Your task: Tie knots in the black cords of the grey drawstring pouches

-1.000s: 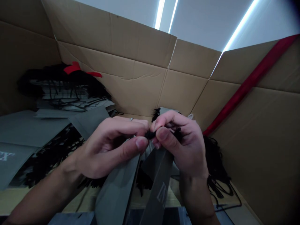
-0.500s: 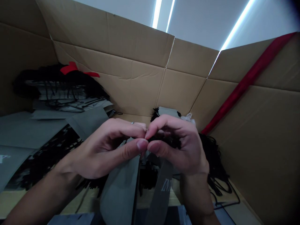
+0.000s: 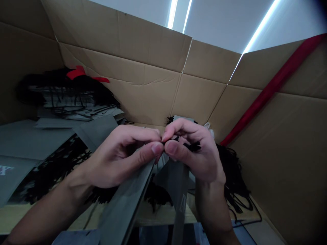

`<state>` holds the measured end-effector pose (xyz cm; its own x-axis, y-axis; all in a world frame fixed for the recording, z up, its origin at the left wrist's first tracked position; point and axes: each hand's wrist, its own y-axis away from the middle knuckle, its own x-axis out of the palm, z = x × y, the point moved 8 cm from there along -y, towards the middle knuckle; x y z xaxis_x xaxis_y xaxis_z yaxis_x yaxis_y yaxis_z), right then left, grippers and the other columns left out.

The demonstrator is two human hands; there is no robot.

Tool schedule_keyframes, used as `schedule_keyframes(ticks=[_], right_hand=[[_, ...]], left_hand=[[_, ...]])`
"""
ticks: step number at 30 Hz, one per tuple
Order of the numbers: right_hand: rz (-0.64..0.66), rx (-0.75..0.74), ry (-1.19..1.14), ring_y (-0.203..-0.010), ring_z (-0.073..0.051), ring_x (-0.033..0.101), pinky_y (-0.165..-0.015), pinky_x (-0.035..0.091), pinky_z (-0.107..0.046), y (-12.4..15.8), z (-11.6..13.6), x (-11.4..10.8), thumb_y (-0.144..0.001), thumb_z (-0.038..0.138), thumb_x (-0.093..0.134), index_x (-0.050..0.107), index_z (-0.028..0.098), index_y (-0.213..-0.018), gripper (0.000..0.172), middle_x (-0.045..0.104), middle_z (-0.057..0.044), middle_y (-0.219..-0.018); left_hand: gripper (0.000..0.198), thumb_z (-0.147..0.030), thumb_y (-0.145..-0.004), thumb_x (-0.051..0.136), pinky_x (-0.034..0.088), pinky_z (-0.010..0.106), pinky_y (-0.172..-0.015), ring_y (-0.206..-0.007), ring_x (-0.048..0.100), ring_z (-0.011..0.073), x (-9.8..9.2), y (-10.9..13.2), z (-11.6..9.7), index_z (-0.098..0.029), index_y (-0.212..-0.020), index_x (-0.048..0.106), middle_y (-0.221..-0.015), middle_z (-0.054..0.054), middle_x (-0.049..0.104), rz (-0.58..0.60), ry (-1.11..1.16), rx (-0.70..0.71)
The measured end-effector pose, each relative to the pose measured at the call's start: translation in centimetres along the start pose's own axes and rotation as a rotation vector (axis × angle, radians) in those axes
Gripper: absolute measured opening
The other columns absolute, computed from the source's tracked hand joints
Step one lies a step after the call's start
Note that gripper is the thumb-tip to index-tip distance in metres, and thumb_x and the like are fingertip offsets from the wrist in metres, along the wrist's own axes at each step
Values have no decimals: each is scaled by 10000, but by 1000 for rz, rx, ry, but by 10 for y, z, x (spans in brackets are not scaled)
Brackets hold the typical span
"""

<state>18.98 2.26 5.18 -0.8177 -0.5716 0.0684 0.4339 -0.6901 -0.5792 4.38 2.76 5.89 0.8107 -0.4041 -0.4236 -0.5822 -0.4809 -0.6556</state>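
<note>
Cardboard walls border grey sheets; fingers pinch black cord

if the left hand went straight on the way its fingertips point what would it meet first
Most likely the right hand, at its thumb and index fingertips; the left hand is so close that the two may already touch, though depth is unclear.

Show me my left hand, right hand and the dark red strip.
Left hand (image 3: 109, 162), head view, by the thumb's base.
Right hand (image 3: 200, 161), head view, by the thumb's base.
Dark red strip (image 3: 270, 90), head view, midway along.
</note>
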Motion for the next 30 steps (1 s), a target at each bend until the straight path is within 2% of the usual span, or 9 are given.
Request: schedule_keyframes(ticks=[6,11,14,17,20,23,25,27,30], right_hand=[[-141,-36,209,-668,-114,570,-654,530,-245,10,14,-24,-1003,374,1051,890,241,-1129,244,711,14,-860],[-192,58,491,-740,-152,645,-668,546,-295,23,32,-37,-1001,602,1014,834,257,-1386,548,800,-47,-1090],[-104,244,715,-669,-126,548,-585,455,-281,30,27,-34,-933,604,1066,843,248,-1215,506,771,-3,-996],[-12,323,945,-701,-144,522,-631,418,-285,39,24,-26,-1076,553,925,764,240,-946,376,662,34,-795],[-55,326,1013,-705,-150,531,-613,393,-281,47,32,-28,-1119,485,854,711,241,-895,361,631,33,-771],[-168,304,961,-710,-152,551,-618,402,-272,49,48,-45,-1052,492,929,752,232,-878,359,640,23,-769],[-219,325,895,-691,-142,523,-622,391,-268,44,50,-63,-961,581,1011,744,219,-812,474,613,26,-725],[-246,444,802,-657,-127,482,-590,345,-263,35,36,-81,-881,712,1037,747,207,-780,591,601,29,-691],[-219,611,693,-631,-117,469,-571,382,-261,15,-5,-94,-752,853,1041,732,206,-737,717,618,23,-688]], left_hand=[[184,-192,-1136,765,504,170,-669,-714,595,80,-1,-3,3,-214,-954,758,-799,-69,687,83,-68,29],[171,-198,-1126,791,475,176,-634,-694,613,75,-19,1,0,-212,-956,801,-826,-61,739,-122,-249,76],[134,-212,-1122,799,491,209,-664,-729,682,99,-23,4,-6,-216,-991,831,-869,-46,809,-230,-394,115],[150,-256,-1127,797,519,251,-705,-741,707,130,-26,6,-9,-225,-988,844,-889,-30,839,-305,-466,110],[117,-368,-1085,845,550,282,-785,-818,742,165,-32,5,-3,-252,-1075,863,-960,-18,859,-239,-491,10],[296,-466,-966,909,533,305,-760,-869,730,198,-53,4,14,-252,-1167,864,-1030,20,851,-178,-424,-141],[312,-457,-900,917,453,301,-636,-730,630,175,-76,5,31,-237,-1110,848,-866,11,754,-226,-322,-250],[301,-415,-830,917,455,307,-604,-629,608,161,-90,7,60,-228,-1032,794,-744,-5,684,-248,-132,-415],[245,-309,-934,853,495,310,-613,-583,578,139,-101,6,102,-220,-1137,749,-749,-16,677,-314,-118,-526]])
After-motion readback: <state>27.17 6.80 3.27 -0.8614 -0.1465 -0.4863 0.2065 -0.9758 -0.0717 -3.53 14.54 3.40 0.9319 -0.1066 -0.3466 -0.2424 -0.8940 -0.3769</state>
